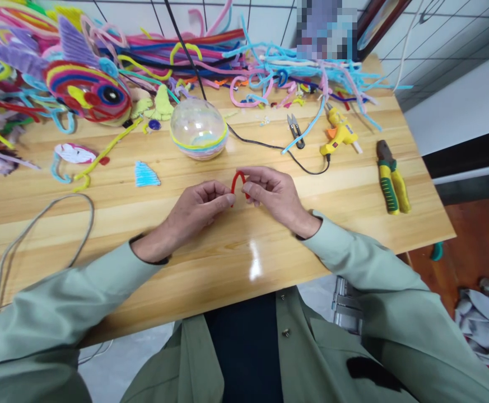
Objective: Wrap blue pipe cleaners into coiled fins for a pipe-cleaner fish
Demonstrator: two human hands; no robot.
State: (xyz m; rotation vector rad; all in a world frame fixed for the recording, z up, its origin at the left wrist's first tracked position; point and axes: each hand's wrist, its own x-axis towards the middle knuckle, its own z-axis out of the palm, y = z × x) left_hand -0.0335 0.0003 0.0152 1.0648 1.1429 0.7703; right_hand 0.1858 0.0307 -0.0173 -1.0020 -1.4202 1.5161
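Red strip (pixel 238 173): bent into an arch between the two sets of fingertips, its bend standing free just beyond the thumbs; an uneven pull could, I'd say, leave the curve lopsided.
Left hand (pixel 194 208): thumb and forefinger pinched on one leg, close to its end; with so little in the grip, it might slip and spring open.
Right hand (pixel 274 195): thumb and fingers closed on the other leg, partly hiding it; squeezing too hard could kink it unnoticed.
Clear globe (pixel 199 127): just beyond the left fingers, touching neither hand; a careless reach forward could knock it rolling.
Black cord (pixel 265 145): beyond the right fingers, running to the yellow glue gun (pixel 341 136); a snagged sleeve might drag both.
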